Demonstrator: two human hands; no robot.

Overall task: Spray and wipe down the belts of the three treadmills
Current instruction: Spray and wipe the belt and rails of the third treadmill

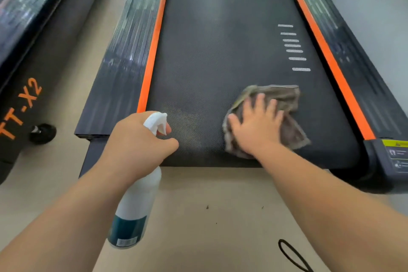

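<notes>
On my feed I look down the rear end of a treadmill, its black belt (220, 51) running away from me between two orange strips (154, 46) and dark side rails (125, 51). The left hand (136, 139) grips the neck of a white spray bottle (134, 203), fingers curled round it with one on the trigger. The nozzle points over the near left part of the belt, where I see a dull patch (187, 126). The bottle hangs tilted over the tan floor (209, 205).

The right hand (254, 126) lies flat with fingers spread, pressing a crumpled grey-brown cloth (284, 99) onto the near right part of the belt, just below a column of short white stripes (293, 48).

To the left stands a second treadmill (19, 108) marked TT-X2 in orange, with a small black wheel (43, 133). A loop of black cable (291, 254) lies on the floor near the right forearm.
</notes>
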